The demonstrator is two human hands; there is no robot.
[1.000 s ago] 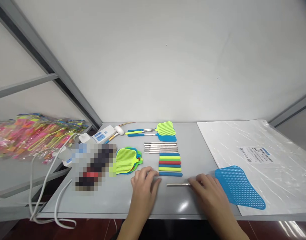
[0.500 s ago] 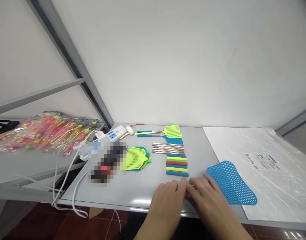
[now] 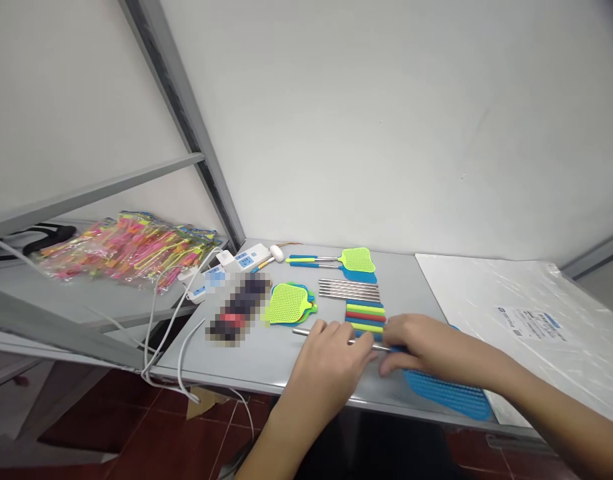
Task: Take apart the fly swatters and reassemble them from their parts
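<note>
My left hand (image 3: 333,357) is closed around a slim metal rod (image 3: 301,331), whose left end sticks out past my fingers. The rod runs right to my right hand (image 3: 421,343), which is curled over the neck of a blue mesh fly swatter head (image 3: 449,392). The joint between rod and neck is mostly hidden by my fingers. The swatter head lies under my right wrist, at the table's front edge. Just beyond my hands is a row of coloured handles (image 3: 365,317), blue, yellow-green and red. Behind them lie several metal rods (image 3: 349,290) side by side.
A stack of swatter heads (image 3: 289,303) lies left of the handles. Fly swatters with handles (image 3: 356,260) rest near the wall. Power strips (image 3: 251,259) and white cables sit at left, beside bagged colourful items (image 3: 131,250). A white wrapped sheet (image 3: 526,360) covers the right side.
My hands have moved apart, showing the metal rod between them. My right hand has shifted over the blue swatter's neck. The swatter head is now partly covered, and the view has shifted.
</note>
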